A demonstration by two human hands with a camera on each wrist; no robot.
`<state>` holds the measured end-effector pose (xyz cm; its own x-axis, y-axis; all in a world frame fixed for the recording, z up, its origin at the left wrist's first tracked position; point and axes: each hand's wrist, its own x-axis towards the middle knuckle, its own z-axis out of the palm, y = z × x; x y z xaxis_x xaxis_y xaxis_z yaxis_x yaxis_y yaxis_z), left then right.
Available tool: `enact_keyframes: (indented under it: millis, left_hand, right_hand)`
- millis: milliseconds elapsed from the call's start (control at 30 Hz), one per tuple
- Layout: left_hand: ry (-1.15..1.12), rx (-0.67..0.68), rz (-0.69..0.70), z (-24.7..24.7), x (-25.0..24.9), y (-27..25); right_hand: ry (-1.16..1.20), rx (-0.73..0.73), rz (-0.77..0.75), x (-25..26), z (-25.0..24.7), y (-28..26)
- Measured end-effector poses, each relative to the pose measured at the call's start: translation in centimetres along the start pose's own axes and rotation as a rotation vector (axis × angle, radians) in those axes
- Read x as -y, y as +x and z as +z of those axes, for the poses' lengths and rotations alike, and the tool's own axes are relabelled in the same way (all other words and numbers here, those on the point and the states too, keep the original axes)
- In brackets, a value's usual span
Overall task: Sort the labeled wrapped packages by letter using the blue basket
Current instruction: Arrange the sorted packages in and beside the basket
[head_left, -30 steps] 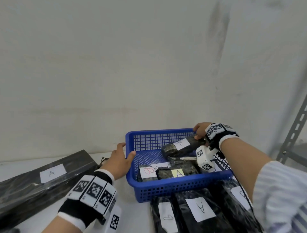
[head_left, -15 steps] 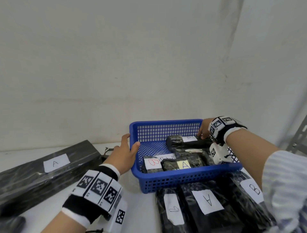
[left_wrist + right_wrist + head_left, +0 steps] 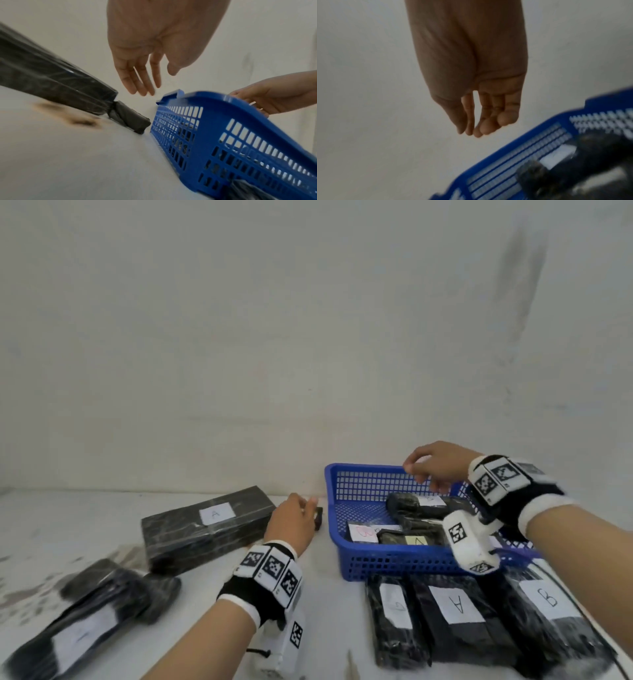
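Our left hand (image 3: 291, 522) hovers with loose, straight fingers, holding nothing, left of the blue plastic mesh basket (image 3: 404, 559) at centre right of the head view. Our right hand (image 3: 435, 465), fingers relaxed and empty, hangs over its far rim. Black film-wrapped labelled packages (image 3: 421, 537) lie inside; a long black wrapped box marked A (image 3: 209, 523) sits at left.
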<state>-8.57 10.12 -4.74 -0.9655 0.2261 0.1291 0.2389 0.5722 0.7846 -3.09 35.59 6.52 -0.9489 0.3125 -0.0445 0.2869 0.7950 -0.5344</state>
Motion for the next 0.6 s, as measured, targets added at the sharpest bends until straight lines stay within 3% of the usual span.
enact_keyframes:
  millis: [167, 333, 500, 600]
  left_hand:
    - [-0.139, -0.096, -0.083, -3.9, 2.5, -4.1]
    - [0.028, -0.184, -0.105, -8.5, 5.6, -7.9]
    - [0.501, -0.168, -0.272, -12.8, 7.6, -10.0]
    - [0.596, -0.174, -0.342, -14.9, 8.6, -10.9]
  right_hand:
    - [0.534, -0.122, -0.114, 4.0, 7.0, -6.4]
    - [0.863, -0.071, -0.088, 6.2, 14.7, -11.6]
    - [0.869, 0.062, 0.029, 7.4, 20.1, -14.2]
    - [0.853, 0.128, 0.084, 7.9, 21.7, -14.9]
